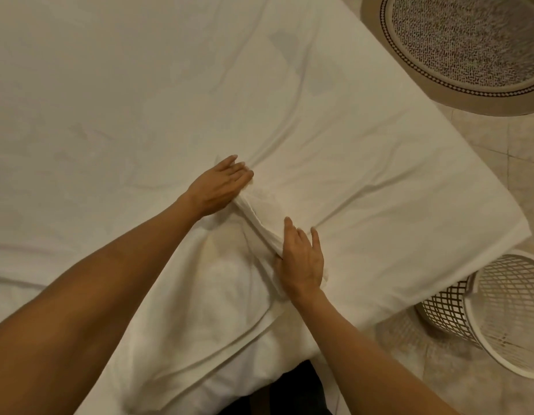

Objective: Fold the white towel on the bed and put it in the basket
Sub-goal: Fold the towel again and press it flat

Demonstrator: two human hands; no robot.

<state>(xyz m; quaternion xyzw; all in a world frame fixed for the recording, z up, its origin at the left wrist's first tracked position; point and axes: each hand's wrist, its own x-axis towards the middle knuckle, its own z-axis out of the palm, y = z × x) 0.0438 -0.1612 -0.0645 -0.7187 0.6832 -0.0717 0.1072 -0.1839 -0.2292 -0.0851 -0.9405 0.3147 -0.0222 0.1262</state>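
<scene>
A white towel (230,292) lies bunched on the white bed (140,85) near its front edge, with a raised fold running between my hands. My left hand (219,187) grips the far end of that fold, fingers curled under the cloth. At the near end, my right hand (303,259) pinches the fold with its thumb, fingers spread over the sheet. A white lattice basket (499,319) lies tipped on the floor at the lower right, its mouth facing me.
The bed's corner (523,235) juts right, just above the basket. A round patterned rug (463,49) covers the tiled floor at the top right. Dark clothing on my legs (289,393) shows at the bottom edge.
</scene>
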